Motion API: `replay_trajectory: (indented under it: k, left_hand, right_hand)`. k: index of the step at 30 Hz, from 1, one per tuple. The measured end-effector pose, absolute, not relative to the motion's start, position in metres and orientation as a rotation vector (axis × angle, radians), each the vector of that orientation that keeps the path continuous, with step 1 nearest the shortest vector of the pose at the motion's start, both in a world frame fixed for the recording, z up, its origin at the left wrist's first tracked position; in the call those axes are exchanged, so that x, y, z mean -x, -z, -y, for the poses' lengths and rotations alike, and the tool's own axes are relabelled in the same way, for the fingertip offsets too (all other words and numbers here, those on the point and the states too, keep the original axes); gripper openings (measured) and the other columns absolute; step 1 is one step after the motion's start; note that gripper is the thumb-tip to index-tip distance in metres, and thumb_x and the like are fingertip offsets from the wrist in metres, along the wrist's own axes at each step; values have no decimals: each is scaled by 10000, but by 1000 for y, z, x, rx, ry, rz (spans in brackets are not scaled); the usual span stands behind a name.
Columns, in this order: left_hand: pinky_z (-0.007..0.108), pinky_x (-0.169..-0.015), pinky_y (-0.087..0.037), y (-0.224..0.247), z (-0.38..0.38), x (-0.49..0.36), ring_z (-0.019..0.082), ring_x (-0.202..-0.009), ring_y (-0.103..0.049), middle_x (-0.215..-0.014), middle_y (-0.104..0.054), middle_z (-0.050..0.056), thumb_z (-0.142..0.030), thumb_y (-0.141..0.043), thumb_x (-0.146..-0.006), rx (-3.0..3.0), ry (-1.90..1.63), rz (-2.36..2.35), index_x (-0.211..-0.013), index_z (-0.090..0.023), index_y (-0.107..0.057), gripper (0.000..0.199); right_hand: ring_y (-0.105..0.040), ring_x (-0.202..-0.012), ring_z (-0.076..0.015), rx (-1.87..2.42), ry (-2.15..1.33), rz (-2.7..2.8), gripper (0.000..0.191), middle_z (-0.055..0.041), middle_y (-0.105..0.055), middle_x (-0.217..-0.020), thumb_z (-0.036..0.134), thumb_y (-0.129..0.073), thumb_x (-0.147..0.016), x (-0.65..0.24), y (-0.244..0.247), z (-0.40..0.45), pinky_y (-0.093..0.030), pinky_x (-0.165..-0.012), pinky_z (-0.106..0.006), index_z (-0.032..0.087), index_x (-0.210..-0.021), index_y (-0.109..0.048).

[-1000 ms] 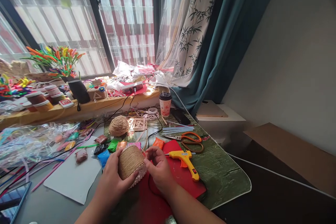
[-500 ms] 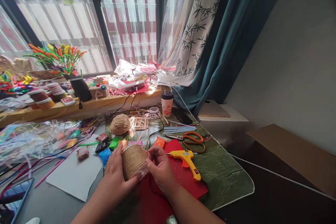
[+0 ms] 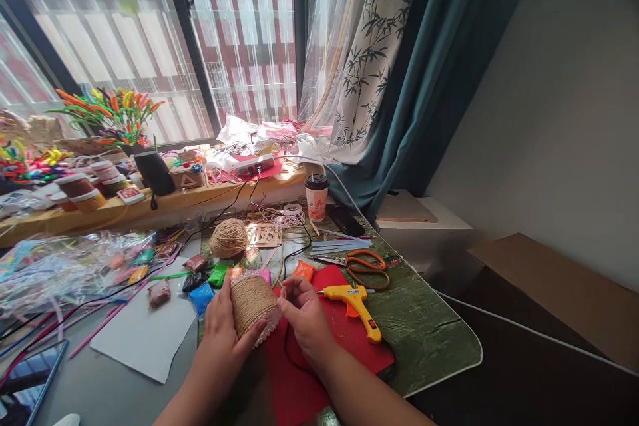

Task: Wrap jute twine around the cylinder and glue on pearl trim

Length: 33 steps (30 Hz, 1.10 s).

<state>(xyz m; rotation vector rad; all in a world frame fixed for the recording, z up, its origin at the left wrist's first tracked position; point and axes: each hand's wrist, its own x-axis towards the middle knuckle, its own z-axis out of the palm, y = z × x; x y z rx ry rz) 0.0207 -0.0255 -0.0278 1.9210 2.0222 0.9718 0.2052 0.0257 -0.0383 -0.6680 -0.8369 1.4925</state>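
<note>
A cup-like cylinder wrapped in tan twine (image 3: pixel 253 303), with a pale scalloped edge, is tilted in my left hand (image 3: pixel 224 329). That hand's fingers and thumb close around its side and rim. Close by on the right, my right hand (image 3: pixel 304 319) pinches a strand of twine (image 3: pixel 282 289) between thumb and fingers. The strand runs up toward the ball of twine (image 3: pixel 228 237) behind. Just right of my right hand, a yellow glue gun (image 3: pixel 357 306) lies on red sheets (image 3: pixel 344 339).
Orange-handled scissors (image 3: pixel 367 266), pale glue sticks (image 3: pixel 344 247), a paper cup (image 3: pixel 317 198) and a dark phone (image 3: pixel 345 220) lie behind the glue gun. Small coloured packets (image 3: pixel 202 296) and a white sheet (image 3: pixel 150 333) are to the left. A black cable (image 3: pixel 294 254) crosses the table.
The wrapped cylinder has turned slightly, so more of its pale end shows. My right hand has shifted slightly, and the twine strand at its fingertips shows more plainly.
</note>
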Motion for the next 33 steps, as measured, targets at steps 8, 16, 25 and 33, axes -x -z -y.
replay_trajectory:
  k: [8,16,25,33]
  left_hand:
    - [635,-1264,-346,18,32,-9,423,-1552,-417,-1667,-423,238,-656,-637,-886,-1797,-896,-2054,-1652,-153,-272,986]
    - [528,-1115,-515,-14,9,-9,425,-1406,-585,-1580,-539,213,-713,-722,-787,-2011,-626,-2039,-1652,-184,-364,1075]
    - [603,-1261,-328,-16,-3,-22,425,-1538,-422,-1669,-486,167,-654,-701,-856,-2335,-588,-1944,-1577,-230,-534,853]
    - [617,-1235,-390,-17,-11,-21,391,-1459,-521,-1521,-643,135,-543,-560,-969,-2246,-610,-1875,-1429,-238,-694,568]
  right_hand:
    - [-588,-789,-176,650,-1513,884,348,17,-657,-834,325,-933,-703,-201,40,-26,-489,-768,-297,250,-942,-692]
    - [-596,-756,-176,641,-1501,918,341,23,-658,-818,324,-926,-716,-202,39,-24,-486,-740,-300,252,-940,-680]
    - [-602,-756,-173,640,-1508,933,378,19,-673,-831,389,-950,-728,-199,41,-22,-479,-738,-301,244,-943,-674]
    - [-598,-745,-164,594,-1565,894,409,31,-668,-801,421,-976,-711,-198,37,-20,-474,-732,-295,247,-934,-680]
